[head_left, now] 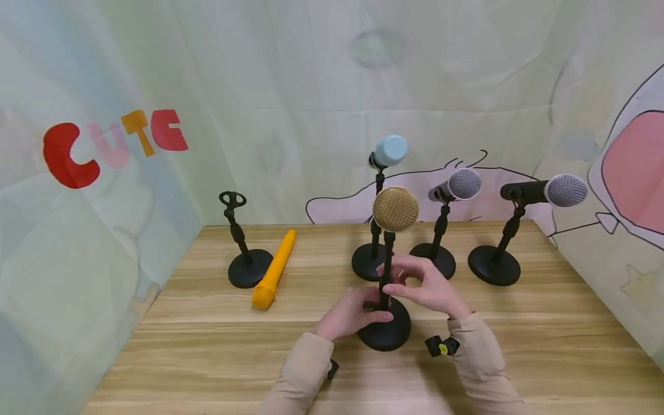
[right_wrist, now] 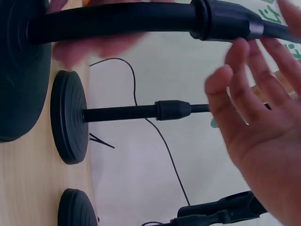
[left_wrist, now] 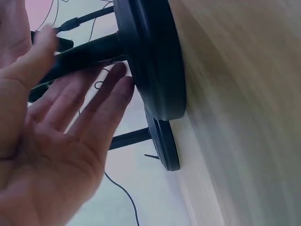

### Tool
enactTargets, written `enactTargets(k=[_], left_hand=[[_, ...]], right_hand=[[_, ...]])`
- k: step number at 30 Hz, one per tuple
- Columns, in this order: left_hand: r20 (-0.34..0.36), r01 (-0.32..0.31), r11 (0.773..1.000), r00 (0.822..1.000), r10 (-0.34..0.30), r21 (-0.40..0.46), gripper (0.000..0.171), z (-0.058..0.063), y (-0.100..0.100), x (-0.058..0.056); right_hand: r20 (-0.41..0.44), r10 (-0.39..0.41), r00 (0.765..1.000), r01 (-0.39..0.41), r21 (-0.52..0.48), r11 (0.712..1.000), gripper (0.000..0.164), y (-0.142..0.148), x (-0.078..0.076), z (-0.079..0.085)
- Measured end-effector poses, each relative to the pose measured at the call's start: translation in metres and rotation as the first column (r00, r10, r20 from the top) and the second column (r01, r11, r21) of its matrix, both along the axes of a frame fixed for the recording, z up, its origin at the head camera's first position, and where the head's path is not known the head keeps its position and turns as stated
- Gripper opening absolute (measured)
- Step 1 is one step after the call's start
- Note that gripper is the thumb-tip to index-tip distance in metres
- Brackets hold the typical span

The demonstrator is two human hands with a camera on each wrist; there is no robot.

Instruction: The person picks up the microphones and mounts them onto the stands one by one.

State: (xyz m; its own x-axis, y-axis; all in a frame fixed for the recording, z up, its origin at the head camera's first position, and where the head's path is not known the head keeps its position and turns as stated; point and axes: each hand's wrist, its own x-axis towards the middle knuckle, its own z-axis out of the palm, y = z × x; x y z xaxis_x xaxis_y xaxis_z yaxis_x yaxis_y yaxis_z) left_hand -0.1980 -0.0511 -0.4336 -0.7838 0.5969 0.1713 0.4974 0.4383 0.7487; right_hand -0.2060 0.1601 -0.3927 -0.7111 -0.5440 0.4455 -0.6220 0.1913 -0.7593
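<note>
A black microphone stand (head_left: 384,337) with a round base stands upright in front of me, a gold mesh microphone (head_left: 396,209) at its top. My left hand (head_left: 353,311) is around the lower pole just above the base; in the left wrist view its fingers (left_wrist: 106,110) lie fairly straight behind the pole and the thumb is blurred. Higher up, my right hand (head_left: 425,282) has its fingers and thumb around the pole at the collar (right_wrist: 228,20). The right wrist view shows curled fingertips against that collar.
Behind stand a light blue microphone (head_left: 391,150) and two silver-headed microphones (head_left: 464,184) (head_left: 566,191) on black stands. At the left, an orange microphone (head_left: 277,268) lies on the wooden table (head_left: 207,357) beside a stand with a bare clip (head_left: 232,200). Printed cloth hangs around the table.
</note>
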Motion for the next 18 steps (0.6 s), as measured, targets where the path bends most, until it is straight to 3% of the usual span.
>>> enactTargets(k=[3,9,18], left_hand=[[0.012,0.012,0.998,1.0,-0.011,-0.06,0.022,-0.0025,0.0004,-0.0006],[0.027,-0.008,0.998,1.0,0.01,-0.068,0.018,-0.0044,0.0021,0.0017],[-0.066,-0.068,0.995,0.996,0.063,-0.079,0.014,-0.0091,0.0086,0.0037]], right_hand=[[0.028,0.029,0.999,-0.031,0.067,0.997,0.027,0.0015,-0.0009,-0.0014],[0.074,0.065,0.995,-0.074,0.121,0.99,0.032,0.0001,-0.002,-0.0032],[0.098,0.042,0.994,-0.055,0.136,0.989,0.028,-0.0016,-0.002,-0.0037]])
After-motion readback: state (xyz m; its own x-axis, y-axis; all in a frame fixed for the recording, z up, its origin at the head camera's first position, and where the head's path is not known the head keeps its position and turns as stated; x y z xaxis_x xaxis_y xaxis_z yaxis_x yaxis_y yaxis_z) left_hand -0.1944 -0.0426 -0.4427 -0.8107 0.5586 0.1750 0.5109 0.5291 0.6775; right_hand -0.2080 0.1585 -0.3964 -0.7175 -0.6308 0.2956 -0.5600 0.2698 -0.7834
